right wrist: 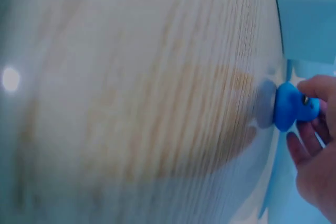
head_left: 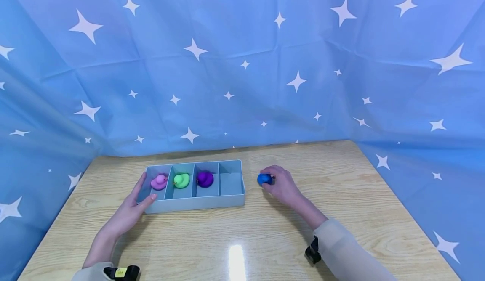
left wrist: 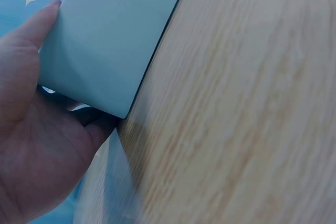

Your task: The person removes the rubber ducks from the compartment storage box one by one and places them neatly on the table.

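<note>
A pale blue tray (head_left: 197,204) with a row of compartments stands left of centre on the table. My left hand (head_left: 126,211) holds its left end, thumb at the near rim and fingers along the end wall; the left wrist view shows the thumb against the tray's smooth wall (left wrist: 115,40). A pink rubber duck (head_left: 159,182), a green duck (head_left: 182,181) and a purple duck (head_left: 205,179) sit in separate compartments, while the rightmost is bare. Right of the tray, my right hand (head_left: 283,186) pinches a blue rubber duck (right wrist: 286,106) by its head, close over the table.
The wooden table (head_left: 197,241) has its far edge just behind the tray. A blue curtain (head_left: 242,83) with white stars hangs along the back and sides. Black straps (head_left: 313,250) circle both wrists over light sleeves.
</note>
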A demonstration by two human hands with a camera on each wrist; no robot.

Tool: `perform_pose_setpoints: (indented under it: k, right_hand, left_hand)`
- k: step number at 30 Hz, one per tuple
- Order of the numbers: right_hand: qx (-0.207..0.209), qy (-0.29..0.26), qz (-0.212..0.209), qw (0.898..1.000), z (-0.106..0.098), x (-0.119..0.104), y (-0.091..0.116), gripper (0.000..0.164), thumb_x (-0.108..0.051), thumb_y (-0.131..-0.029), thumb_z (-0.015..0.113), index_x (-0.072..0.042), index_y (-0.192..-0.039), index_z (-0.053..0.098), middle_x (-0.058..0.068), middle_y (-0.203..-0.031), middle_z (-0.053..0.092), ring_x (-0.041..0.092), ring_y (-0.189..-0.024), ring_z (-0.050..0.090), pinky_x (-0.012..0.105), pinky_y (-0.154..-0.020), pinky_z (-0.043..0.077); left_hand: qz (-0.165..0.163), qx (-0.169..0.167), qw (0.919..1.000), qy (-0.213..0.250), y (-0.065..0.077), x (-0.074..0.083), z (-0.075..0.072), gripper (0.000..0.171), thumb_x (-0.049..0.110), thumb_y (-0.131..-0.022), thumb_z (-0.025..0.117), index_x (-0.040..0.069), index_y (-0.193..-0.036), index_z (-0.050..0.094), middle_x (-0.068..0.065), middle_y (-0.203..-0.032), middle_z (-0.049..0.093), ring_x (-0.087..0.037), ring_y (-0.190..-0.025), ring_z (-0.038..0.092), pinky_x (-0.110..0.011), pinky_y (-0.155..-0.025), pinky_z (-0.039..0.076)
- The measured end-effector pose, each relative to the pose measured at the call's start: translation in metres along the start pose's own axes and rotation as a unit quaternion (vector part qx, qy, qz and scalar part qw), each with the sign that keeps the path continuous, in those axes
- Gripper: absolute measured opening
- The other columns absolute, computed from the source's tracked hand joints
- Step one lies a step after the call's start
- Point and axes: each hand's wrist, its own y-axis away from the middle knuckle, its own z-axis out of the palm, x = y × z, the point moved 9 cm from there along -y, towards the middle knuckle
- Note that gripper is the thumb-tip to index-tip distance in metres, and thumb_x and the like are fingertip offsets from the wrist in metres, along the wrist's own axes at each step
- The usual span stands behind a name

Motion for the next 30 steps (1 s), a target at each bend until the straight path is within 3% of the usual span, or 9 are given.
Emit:
perform_pose_setpoints:
  k: [15,30]
  right_hand:
    - [-0.029,-0.027,0.014,0.999,0.0019,0.0019,0.0027,0.031,0.008,-0.085,0.077,0.005,-0.116,0.072,0.015,-0.118,0.067,0.032,-0.101,0.068,0.039,-0.087,0.060]
    - [-0.019,-0.034,0.005,0.999,-0.0016,-0.0036,-0.0004,0.035,-0.001,-0.091,0.073,0.004,-0.125,0.069,0.016,-0.119,0.068,0.032,-0.100,0.067,0.044,-0.086,0.059]
  left_hand:
    - [-0.001,-0.001,1.0000,-0.007,-0.0005,-0.0001,-0.0001,0.090,0.044,-0.107,0.054,0.027,-0.164,-0.013,-0.024,-0.169,-0.009,-0.056,-0.150,-0.006,-0.080,-0.110,0.008]
    - [0.004,-0.001,1.0000,-0.003,0.0000,0.0010,-0.0003,0.089,0.041,-0.107,0.054,0.026,-0.164,-0.012,-0.024,-0.169,-0.009,-0.055,-0.150,-0.006,-0.080,-0.110,0.007]
